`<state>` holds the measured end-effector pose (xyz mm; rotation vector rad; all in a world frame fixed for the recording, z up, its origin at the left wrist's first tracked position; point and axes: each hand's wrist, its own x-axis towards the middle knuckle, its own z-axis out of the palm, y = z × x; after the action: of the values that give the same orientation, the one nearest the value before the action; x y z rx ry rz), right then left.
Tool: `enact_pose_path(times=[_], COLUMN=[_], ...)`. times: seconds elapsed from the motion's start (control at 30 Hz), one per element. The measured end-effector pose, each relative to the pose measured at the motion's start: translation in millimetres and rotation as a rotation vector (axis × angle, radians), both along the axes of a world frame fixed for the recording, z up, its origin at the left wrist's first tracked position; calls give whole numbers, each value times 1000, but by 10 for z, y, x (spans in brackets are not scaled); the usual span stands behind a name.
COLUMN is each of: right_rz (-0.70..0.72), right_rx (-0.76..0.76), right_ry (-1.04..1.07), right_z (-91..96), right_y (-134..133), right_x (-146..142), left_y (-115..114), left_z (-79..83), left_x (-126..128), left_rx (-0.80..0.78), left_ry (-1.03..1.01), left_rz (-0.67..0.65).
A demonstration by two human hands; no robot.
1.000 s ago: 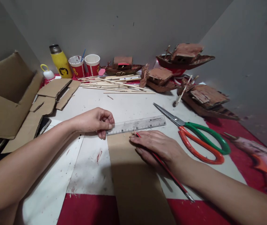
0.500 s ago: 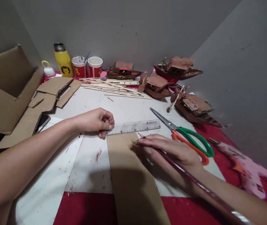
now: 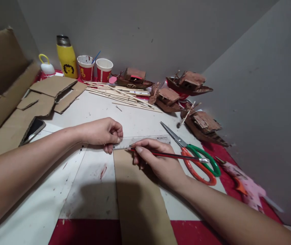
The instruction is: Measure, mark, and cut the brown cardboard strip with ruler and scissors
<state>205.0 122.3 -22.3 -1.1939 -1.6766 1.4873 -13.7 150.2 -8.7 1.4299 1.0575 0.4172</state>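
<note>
My left hand (image 3: 106, 134) pinches the left end of a clear ruler (image 3: 145, 139), which lies across the far end of a cardboard strip (image 3: 140, 200). In my right hand (image 3: 160, 160) is a dark red pencil (image 3: 178, 156), held low over the strip. Its tip points left, close to the ruler's near edge. Part of the ruler is hidden behind my right fingers. Scissors (image 3: 183, 144) with one green and one orange handle lie just right of that hand, their blades apart from the ruler's right end.
Brown model boats (image 3: 206, 126) stand along the back and right. Thin wooden sticks (image 3: 125, 95), two paper cups (image 3: 104, 69) and a yellow bottle (image 3: 67, 59) are at the back. Cardboard pieces (image 3: 50, 86), a phone (image 3: 34, 131) and a pink glue gun (image 3: 244, 183) lie at the sides.
My right hand has moved left along the ruler, and the pencil has swung from slanting toward me to nearly level. My left hand stays on the ruler. The view has shifted slightly.
</note>
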Motion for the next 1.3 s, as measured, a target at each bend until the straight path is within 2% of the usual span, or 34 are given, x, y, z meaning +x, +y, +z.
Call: enact_pose_path(times=[0.23, 0.7, 1.3], right_rz=[-29, 18, 51], right_rx=[50, 153, 106], right_ry=[-79, -139, -147], right_z=[17, 2, 10], right_y=[-27, 1, 9], right_x=[-24, -53, -59], left_y=[-2, 9, -2], left_z=[15, 8, 52], left_x=[19, 18, 40], left_rx=[5, 5, 7], left_ry=[16, 4, 42], left_rz=[-3, 0, -12])
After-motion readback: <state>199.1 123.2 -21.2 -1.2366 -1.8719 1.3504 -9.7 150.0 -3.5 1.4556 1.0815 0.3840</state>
